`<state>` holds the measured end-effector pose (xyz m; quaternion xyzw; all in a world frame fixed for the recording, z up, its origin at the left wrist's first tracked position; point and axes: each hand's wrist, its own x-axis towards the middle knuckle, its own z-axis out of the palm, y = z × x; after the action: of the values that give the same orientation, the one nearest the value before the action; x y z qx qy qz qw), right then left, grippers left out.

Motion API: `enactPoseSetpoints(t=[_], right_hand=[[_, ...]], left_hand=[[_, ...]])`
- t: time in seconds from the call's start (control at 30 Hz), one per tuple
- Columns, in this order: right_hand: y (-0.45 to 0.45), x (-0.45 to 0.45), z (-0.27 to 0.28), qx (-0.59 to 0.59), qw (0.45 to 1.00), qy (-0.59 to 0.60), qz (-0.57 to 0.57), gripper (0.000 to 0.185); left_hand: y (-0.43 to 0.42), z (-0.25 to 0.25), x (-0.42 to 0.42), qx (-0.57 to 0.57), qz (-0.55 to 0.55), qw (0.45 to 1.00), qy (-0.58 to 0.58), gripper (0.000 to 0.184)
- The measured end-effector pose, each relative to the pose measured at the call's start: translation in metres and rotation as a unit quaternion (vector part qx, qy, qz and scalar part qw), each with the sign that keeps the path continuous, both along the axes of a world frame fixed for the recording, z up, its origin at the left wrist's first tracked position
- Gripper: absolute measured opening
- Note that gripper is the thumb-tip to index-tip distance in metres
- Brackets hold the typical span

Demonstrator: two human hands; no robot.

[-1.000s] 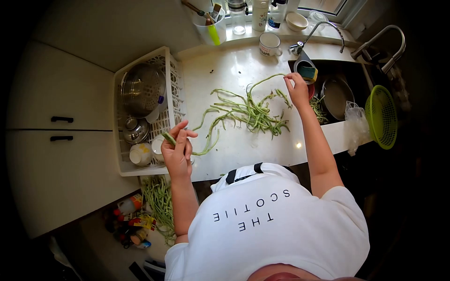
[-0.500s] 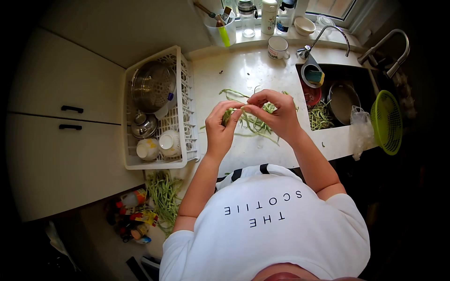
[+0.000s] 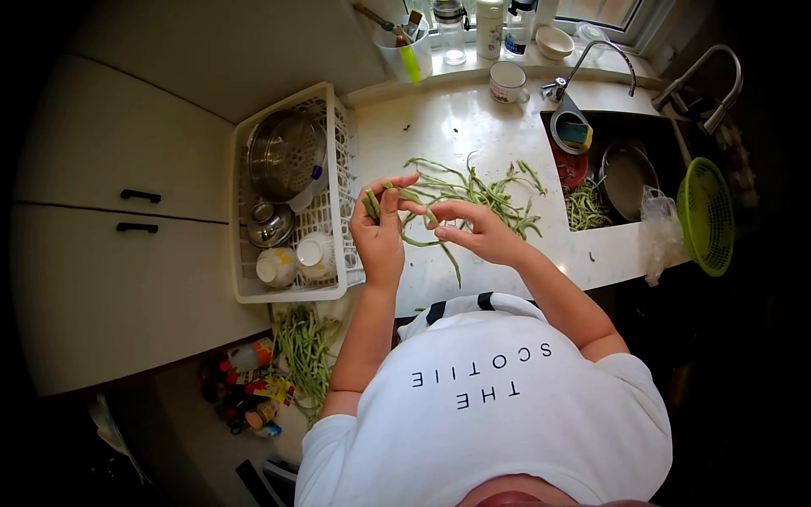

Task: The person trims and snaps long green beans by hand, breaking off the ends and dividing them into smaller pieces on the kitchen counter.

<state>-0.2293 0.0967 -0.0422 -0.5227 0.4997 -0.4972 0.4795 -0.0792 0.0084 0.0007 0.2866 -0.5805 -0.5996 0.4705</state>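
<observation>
Long green beans lie in a loose pile on the white counter. My left hand is closed around several bean pieces that stick up between its fingers, left of the pile. Close beside it, my right hand pinches a green bean between thumb and fingers. A long bean hangs below the two hands and reaches over the counter toward my shirt.
A white dish rack with pots and bowls stands at the left. More beans lie beside bottles at the lower left. At the right are the sink, a plastic bag and a green basket. A mug stands behind.
My hands, wide apart a second ago with a long bean near them, have come together over the counter's left part. Since half a second ago they have shifted slightly, and bean pieces show in my left hand.
</observation>
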Motion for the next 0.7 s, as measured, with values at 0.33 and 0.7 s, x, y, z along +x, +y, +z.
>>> enactPoseSetpoints(t=[0.33, 0.7], right_hand=[[-0.003, -0.018, 0.003, 0.106, 0.971, -0.2, 0.077, 0.03], [0.016, -0.051, 0.005, 0.116, 0.912, -0.377, 0.116, 0.036]], left_hand=[[-0.018, 0.002, 0.019, 0.092, 0.056, 0.993, 0.055, 0.018], [-0.042, 0.0, 0.045, 0.09, 0.075, 0.993, 0.024, 0.016]])
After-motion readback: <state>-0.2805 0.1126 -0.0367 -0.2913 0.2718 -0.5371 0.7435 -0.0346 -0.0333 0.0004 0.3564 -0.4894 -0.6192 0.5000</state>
